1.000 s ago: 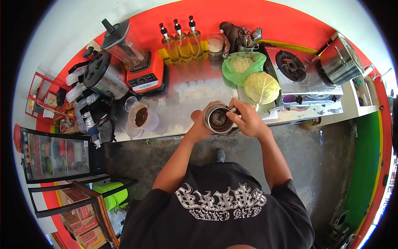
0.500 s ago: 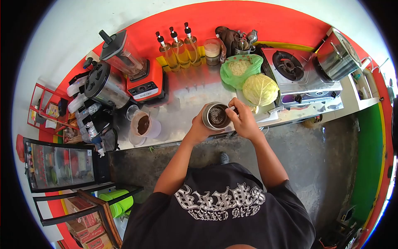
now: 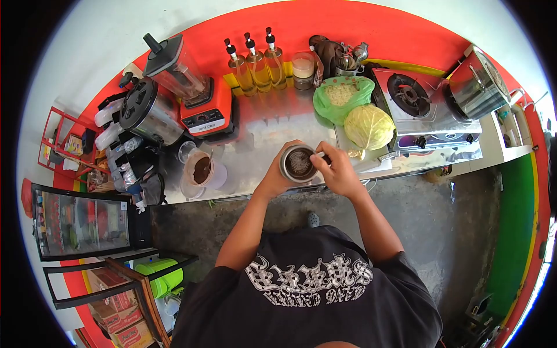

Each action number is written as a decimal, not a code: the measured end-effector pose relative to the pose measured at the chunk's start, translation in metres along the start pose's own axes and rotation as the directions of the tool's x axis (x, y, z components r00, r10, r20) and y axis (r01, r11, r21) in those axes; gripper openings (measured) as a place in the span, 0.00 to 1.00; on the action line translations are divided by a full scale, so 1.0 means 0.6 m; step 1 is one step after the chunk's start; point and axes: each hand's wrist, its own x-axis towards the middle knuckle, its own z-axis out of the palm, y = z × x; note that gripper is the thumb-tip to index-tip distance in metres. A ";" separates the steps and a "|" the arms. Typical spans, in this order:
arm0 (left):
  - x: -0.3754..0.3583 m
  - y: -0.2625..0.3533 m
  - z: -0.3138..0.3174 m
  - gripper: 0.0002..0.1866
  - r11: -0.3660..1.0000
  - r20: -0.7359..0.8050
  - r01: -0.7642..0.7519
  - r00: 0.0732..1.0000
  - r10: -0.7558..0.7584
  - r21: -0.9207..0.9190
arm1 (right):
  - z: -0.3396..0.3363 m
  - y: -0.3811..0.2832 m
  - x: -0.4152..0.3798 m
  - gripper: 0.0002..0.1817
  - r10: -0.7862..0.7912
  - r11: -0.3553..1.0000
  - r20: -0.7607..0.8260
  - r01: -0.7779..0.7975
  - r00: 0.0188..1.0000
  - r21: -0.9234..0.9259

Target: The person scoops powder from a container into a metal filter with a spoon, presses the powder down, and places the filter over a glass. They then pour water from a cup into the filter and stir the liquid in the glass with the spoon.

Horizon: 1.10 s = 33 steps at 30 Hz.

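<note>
Between my two hands is a stainless steel mug, held upright near the counter's front edge. Dark brown contents with lighter specks show inside it; what they are I cannot make out. The fingers of my left hand wrap the mug's left side. My right hand is closed at the right side of the rim, its thumb near the inside edge, gripping what looks like the handle; the fingers partly hide it. To the left stands a plastic tub with brown powder in it and a utensil handle leaning inside.
A cabbage, a green bag of shredded pale food and a knife lie right of my hands. Beyond is a gas stove with a pot. A red blender and pump bottles line the back.
The mug and both hands have shifted slightly left over the counter. The view has turned a little, so the background sits slightly further right. Both hands keep their hold.
</note>
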 end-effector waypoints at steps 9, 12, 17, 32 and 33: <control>-0.001 -0.002 -0.037 0.50 0.965 0.067 0.124 0.988 -0.142 0.230 | 0.047 0.089 -0.030 0.18 0.240 0.965 -0.079 -0.229 0.968 0.130; -0.005 -0.008 -0.035 0.49 0.950 0.062 0.172 0.979 -0.194 0.260 | 0.060 0.114 -0.035 0.19 0.280 0.954 -0.107 -0.264 0.954 0.143; -0.010 -0.019 -0.037 0.51 0.947 0.031 0.191 0.978 -0.206 0.259 | 0.066 0.120 -0.034 0.20 0.272 0.944 -0.108 -0.243 0.956 0.222; -0.015 -0.069 -0.008 0.43 0.947 -0.008 0.305 0.952 -0.307 -0.105 | -0.008 0.064 -0.024 0.16 0.077 0.954 0.149 -0.117 0.986 0.277; -0.017 -0.078 -0.002 0.39 0.950 0.006 0.261 0.965 -0.264 -0.172 | -0.010 0.061 -0.024 0.16 0.081 0.952 0.158 -0.123 0.984 0.280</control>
